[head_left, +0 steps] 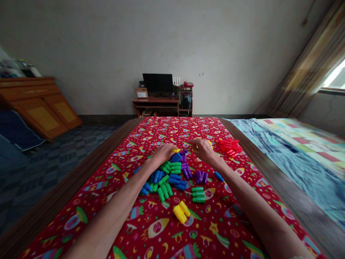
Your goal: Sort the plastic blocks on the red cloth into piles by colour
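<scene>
My left hand (165,151) reaches over the far edge of a mixed pile, its fingers closed on a yellow plastic block (176,150). To its right, my right hand (202,148) is curled, with bits of yellow block (210,144) showing at its far side and between the fingers. Beneath the left hand lie green blocks (165,191), blue blocks (178,181) and purple blocks (186,171), each made of joined tubes. Closer to me are a yellow block (181,212) and a green block (198,194). A purple block (201,177) and a blue piece (219,176) lie apart.
Red blocks (230,147) are heaped right of my right hand. A red patterned cloth (159,228) covers the table, whose brown edge (107,144) shows. A bed (291,154) stands at the right, a desk with a monitor (157,84) at the back, a wooden cabinet (40,108) at the left.
</scene>
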